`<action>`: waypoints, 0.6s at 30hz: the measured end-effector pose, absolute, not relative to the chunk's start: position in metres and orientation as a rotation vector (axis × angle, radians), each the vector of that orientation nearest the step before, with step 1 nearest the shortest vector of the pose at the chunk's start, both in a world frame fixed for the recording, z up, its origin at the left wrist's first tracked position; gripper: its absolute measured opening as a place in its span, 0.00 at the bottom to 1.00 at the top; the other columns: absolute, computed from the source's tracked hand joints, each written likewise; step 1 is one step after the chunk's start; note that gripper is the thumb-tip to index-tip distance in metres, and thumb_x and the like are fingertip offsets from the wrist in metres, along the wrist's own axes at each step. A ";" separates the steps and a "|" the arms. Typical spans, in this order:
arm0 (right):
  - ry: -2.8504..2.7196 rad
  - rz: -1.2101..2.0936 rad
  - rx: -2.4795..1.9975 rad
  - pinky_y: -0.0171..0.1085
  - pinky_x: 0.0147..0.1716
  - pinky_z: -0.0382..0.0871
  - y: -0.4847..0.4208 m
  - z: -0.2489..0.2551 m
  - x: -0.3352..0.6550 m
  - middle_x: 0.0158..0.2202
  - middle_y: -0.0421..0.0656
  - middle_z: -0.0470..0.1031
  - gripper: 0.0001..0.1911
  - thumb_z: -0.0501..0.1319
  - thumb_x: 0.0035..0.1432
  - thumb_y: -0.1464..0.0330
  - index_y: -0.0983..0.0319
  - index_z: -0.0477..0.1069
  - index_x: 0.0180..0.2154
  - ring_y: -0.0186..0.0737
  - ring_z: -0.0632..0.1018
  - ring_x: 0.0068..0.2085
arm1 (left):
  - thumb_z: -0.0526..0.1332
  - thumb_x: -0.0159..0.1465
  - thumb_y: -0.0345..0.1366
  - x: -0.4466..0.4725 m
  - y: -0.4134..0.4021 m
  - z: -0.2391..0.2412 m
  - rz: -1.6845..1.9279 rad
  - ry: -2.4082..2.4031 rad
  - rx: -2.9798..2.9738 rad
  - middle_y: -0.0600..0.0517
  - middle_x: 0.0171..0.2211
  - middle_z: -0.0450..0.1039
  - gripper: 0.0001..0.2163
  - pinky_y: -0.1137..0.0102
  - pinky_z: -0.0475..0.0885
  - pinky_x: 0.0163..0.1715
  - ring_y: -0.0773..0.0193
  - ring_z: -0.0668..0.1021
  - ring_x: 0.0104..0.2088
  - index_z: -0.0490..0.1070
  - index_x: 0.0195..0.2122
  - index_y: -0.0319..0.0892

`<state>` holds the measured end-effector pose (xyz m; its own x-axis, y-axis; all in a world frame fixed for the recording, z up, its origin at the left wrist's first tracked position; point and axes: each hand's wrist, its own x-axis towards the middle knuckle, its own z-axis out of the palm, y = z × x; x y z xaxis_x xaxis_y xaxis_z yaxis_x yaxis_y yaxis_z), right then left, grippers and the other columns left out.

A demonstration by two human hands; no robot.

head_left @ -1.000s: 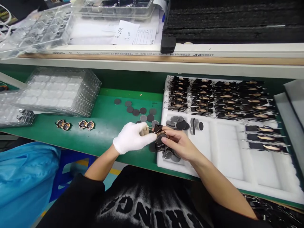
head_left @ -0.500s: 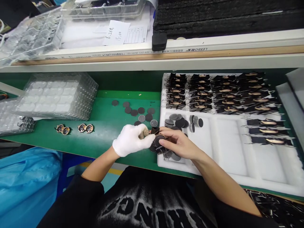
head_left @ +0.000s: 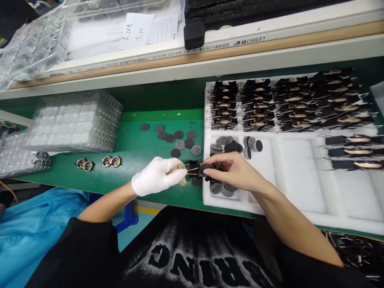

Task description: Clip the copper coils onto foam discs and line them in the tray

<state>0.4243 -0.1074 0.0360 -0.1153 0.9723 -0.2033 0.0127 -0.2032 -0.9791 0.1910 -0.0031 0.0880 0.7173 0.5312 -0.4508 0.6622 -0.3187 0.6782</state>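
Observation:
My left hand [head_left: 159,177], in a white glove, is closed on the wire handles of a black binder clip [head_left: 193,169]. My bare right hand [head_left: 238,170] pinches a round black disc [head_left: 205,169] just right of the clip's jaws, thumb below and fingers above. Whether the clip touches the disc is hard to make out. Under and around the right hand lie loose dark discs [head_left: 216,188], at the near left corner of a white foam tray [head_left: 255,206]. More discs [head_left: 180,145] are scattered on the green table [head_left: 132,138] beyond the hands.
Rows of black binder clips gripping gold-coloured parts [head_left: 259,106] fill the tray's far side. At left stand stacked clear plastic trays [head_left: 75,124], with two pairs of round gold-rimmed pieces [head_left: 111,161] nearby. A shelf edge [head_left: 150,68] runs above the table. Blue cloth [head_left: 39,236] hangs at lower left.
My left hand has drawn leftward, and the binder clip's wire handles now show stretched out between both hands. My right hand stays on the disc. The whole view has tilted slightly.

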 end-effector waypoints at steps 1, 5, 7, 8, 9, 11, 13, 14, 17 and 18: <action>-1.190 1.451 -1.297 0.37 0.27 0.70 -0.108 0.036 0.426 0.33 0.45 0.83 0.12 0.70 0.58 0.60 0.61 0.84 0.38 0.40 0.78 0.30 | 0.57 0.68 0.39 0.192 -0.004 0.088 -0.208 0.902 2.018 0.61 0.31 0.84 0.12 0.73 0.71 0.30 0.70 0.79 0.26 0.78 0.32 0.45; -1.223 1.508 -1.235 0.36 0.26 0.71 -0.108 0.039 0.431 0.32 0.44 0.84 0.11 0.71 0.57 0.61 0.61 0.85 0.38 0.41 0.80 0.30 | 0.56 0.69 0.40 0.193 -0.004 0.090 -0.261 0.850 2.082 0.62 0.31 0.84 0.11 0.73 0.69 0.29 0.70 0.78 0.25 0.77 0.36 0.45; -1.257 1.523 -1.212 0.36 0.25 0.70 -0.107 0.038 0.433 0.31 0.43 0.84 0.11 0.70 0.57 0.61 0.61 0.85 0.37 0.40 0.80 0.29 | 0.56 0.69 0.41 0.193 -0.004 0.091 -0.278 0.820 2.104 0.62 0.30 0.84 0.11 0.73 0.68 0.28 0.70 0.77 0.23 0.77 0.36 0.45; -1.281 1.527 -1.202 0.36 0.25 0.71 -0.107 0.038 0.433 0.31 0.43 0.84 0.11 0.69 0.57 0.62 0.61 0.85 0.37 0.40 0.80 0.29 | 0.56 0.69 0.41 0.194 -0.005 0.092 -0.283 0.810 2.113 0.61 0.30 0.84 0.12 0.73 0.68 0.27 0.70 0.76 0.23 0.78 0.36 0.45; -1.300 1.526 -1.195 0.36 0.25 0.71 -0.107 0.037 0.433 0.31 0.43 0.83 0.11 0.69 0.57 0.62 0.61 0.85 0.37 0.40 0.79 0.29 | 0.56 0.69 0.41 0.195 -0.005 0.093 -0.288 0.804 2.119 0.61 0.30 0.84 0.12 0.73 0.68 0.28 0.71 0.76 0.23 0.78 0.35 0.45; -1.320 1.520 -1.187 0.36 0.25 0.70 -0.106 0.035 0.433 0.31 0.43 0.83 0.10 0.69 0.58 0.62 0.61 0.85 0.38 0.40 0.79 0.29 | 0.56 0.69 0.40 0.197 -0.005 0.095 -0.297 0.812 2.125 0.61 0.30 0.84 0.12 0.73 0.69 0.29 0.71 0.77 0.24 0.78 0.34 0.45; -1.318 1.504 -1.185 0.36 0.26 0.70 -0.106 0.034 0.433 0.30 0.43 0.83 0.10 0.69 0.58 0.62 0.60 0.86 0.39 0.40 0.79 0.29 | 0.56 0.69 0.40 0.200 -0.003 0.097 -0.318 0.827 2.125 0.61 0.30 0.84 0.12 0.73 0.69 0.29 0.70 0.77 0.24 0.77 0.33 0.45; -1.318 1.497 -1.189 0.37 0.26 0.70 -0.106 0.034 0.433 0.30 0.43 0.83 0.10 0.69 0.58 0.62 0.60 0.86 0.39 0.40 0.79 0.29 | 0.56 0.69 0.40 0.201 -0.001 0.098 -0.334 0.828 2.128 0.61 0.30 0.83 0.12 0.73 0.69 0.29 0.70 0.78 0.25 0.77 0.33 0.45; -1.355 1.464 -1.227 0.38 0.26 0.69 -0.107 0.033 0.433 0.30 0.42 0.82 0.10 0.68 0.59 0.62 0.60 0.85 0.38 0.41 0.79 0.29 | 0.57 0.70 0.43 0.202 0.006 0.098 -0.384 0.779 2.133 0.58 0.30 0.83 0.12 0.72 0.69 0.30 0.68 0.78 0.25 0.76 0.37 0.44; -1.370 1.411 -1.253 0.38 0.27 0.70 -0.107 0.033 0.433 0.30 0.42 0.82 0.10 0.68 0.59 0.62 0.60 0.85 0.38 0.42 0.80 0.30 | 0.56 0.70 0.45 0.202 0.008 0.096 -0.371 0.746 2.099 0.56 0.32 0.83 0.13 0.72 0.71 0.31 0.67 0.79 0.28 0.76 0.39 0.44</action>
